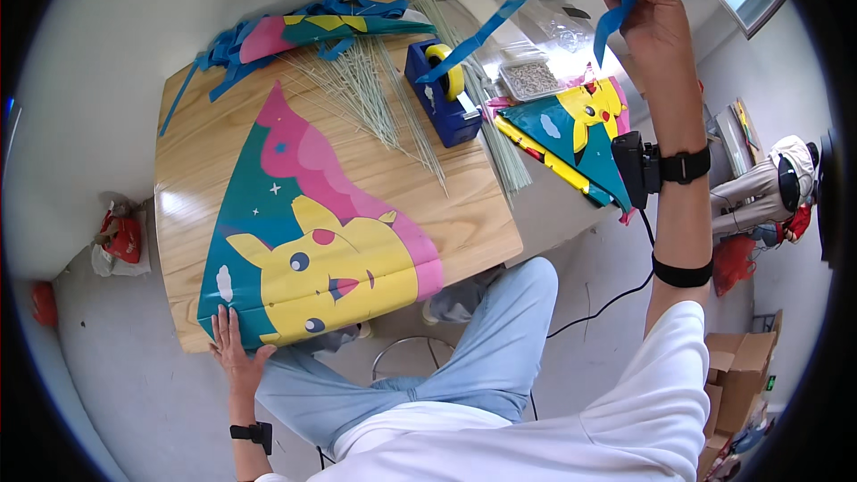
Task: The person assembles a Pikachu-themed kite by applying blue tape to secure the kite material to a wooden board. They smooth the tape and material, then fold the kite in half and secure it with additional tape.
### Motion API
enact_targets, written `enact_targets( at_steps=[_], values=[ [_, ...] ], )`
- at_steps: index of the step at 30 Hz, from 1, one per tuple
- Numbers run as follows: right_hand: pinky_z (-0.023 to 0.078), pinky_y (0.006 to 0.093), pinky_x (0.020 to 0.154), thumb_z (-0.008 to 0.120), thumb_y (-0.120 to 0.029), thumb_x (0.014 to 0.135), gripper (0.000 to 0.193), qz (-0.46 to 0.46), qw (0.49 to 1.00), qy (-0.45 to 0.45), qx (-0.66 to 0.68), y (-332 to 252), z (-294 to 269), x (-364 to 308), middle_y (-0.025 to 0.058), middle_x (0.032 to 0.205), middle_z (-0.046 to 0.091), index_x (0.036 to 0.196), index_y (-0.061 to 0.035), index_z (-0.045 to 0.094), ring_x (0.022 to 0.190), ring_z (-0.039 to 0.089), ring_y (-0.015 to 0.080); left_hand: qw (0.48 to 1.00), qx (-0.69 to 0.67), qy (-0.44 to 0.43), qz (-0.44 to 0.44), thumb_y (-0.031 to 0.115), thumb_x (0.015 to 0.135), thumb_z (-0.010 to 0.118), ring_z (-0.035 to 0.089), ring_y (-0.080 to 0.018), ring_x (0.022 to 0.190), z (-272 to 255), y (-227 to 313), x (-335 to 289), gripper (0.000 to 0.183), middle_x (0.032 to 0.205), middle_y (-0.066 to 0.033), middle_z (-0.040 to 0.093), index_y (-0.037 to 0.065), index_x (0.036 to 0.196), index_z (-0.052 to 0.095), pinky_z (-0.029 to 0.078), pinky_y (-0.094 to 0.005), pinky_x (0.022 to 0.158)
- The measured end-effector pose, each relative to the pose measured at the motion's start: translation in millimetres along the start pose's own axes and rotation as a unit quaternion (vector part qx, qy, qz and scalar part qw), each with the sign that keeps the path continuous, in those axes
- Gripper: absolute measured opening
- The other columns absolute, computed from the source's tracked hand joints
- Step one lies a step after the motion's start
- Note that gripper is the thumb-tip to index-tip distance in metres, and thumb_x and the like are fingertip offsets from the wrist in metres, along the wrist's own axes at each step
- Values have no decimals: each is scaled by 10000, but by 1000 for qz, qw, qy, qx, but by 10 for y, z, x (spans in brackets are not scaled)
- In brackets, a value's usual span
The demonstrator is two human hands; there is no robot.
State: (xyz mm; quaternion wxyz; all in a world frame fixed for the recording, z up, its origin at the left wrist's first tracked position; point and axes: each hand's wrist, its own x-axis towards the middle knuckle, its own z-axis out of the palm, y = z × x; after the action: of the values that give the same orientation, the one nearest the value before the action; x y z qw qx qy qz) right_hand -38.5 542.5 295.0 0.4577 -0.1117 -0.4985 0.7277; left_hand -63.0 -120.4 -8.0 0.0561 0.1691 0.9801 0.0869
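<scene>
A printed kite sail (295, 254) lies spread on the wooden table, teal and pink with a large yellow cartoon animal. Its near edge reaches the table's front edge. My left hand (237, 353) rests on the sail's near left corner, fingers stretched out flat. Raised high at the upper right, my right hand (653, 13) is closed around a blue ribbon (527, 0). A long stretch of the ribbon slants down left toward a blue tape dispenser (437, 112) with a yellow core, and a shorter end hangs below my fingers.
Thin pale rods (357, 94) lie across the back of the wooden table (473, 236). Behind them is a heap of blue ribbons (234, 45) and a folded sail (312, 33). To the right are a clear box of small pieces (531, 78) and more printed sails (558, 129). Cardboard boxes (741, 375) stand on the floor.
</scene>
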Motion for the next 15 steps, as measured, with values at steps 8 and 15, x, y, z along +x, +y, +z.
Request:
enact_targets(
  at_steps=[8,15],
  values=[
    [530,391,1021,726,-16,860,192,68,993,-90,-17,411,-540,463,198,1070,695,1024,48,651,1078,689,349,1000,5,0,1,522,688,801,188,-341,1518,-14,-1,-9,1056,1636,-75,266,137,1550,329,162,-701,1120],
    [549,349,772,731,23,836,142,9,981,-61,181,1540,-92,2075,127,885,673,945,52,645,820,669,254,999,-16,-13,26,442,695,830,202,-347,1511,-67,76,143,1036,1631,-84,275,123,1547,333,182,-648,1142]
  ],
)
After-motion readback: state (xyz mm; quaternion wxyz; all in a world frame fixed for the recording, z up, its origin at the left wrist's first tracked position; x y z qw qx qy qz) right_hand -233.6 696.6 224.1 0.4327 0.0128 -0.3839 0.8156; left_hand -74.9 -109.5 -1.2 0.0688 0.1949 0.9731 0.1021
